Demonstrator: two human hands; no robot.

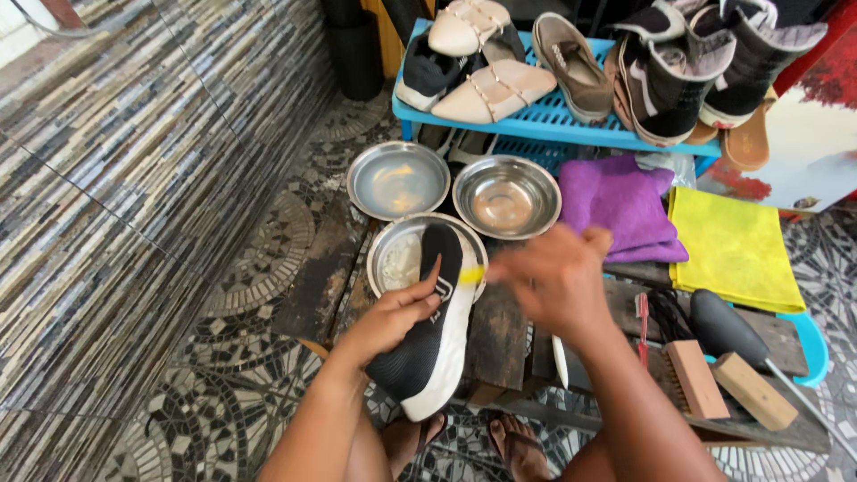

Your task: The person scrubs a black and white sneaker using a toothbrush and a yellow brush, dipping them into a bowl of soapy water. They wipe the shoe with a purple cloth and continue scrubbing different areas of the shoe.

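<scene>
My left hand (393, 314) grips a black knit shoe with a white sole (435, 332), tilted with its toe over a steel bowl (386, 252) that holds whitish liquid. My right hand (552, 275) is blurred, just right of the shoe's toe. It holds something small and yellow (472, 274) against the shoe's edge. Both hands are above a dark wooden bench (496, 337).
Two more steel bowls (397, 179) (506, 195) stand behind. A purple cloth (622, 203) and a yellow cloth (734, 248) lie to the right, with wooden brushes (696, 378) (754, 390) and a black handle (721, 327). A blue shoe rack (544, 120) holds several shoes. A tiled wall is at left.
</scene>
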